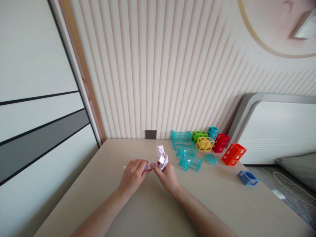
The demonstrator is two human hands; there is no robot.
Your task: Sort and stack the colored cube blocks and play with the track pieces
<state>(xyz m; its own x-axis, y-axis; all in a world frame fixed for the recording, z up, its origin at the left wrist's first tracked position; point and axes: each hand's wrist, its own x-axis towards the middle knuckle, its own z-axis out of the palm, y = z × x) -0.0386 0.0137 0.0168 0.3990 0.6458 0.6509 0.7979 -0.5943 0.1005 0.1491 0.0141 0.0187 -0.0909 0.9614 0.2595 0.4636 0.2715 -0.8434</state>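
Observation:
Between my two hands is a lilac and white snake puzzle [161,158], a chain of wedge-shaped pieces with a folded, angular end rising upward. My left hand [134,172] is closed around its straight left end. On the bent right part, my right hand [168,176] is closed, its thumb lying along the near side. The fingers hide some of the puzzle. Both hands are above the middle of the beige tabletop [148,207]. A small white piece [124,167] shows just beyond my left hand, partly covered by it.
Right of my hands lie teal see-through curved track pieces [190,163] and a teal ring-shaped piece [210,159]. Open-frame blocks in green [198,135], yellow [204,144], light blue [213,132], red [221,143], orange [233,154] and blue [248,177] stand along the right. A ribbed wall [138,82] with a socket [150,134] borders the back.

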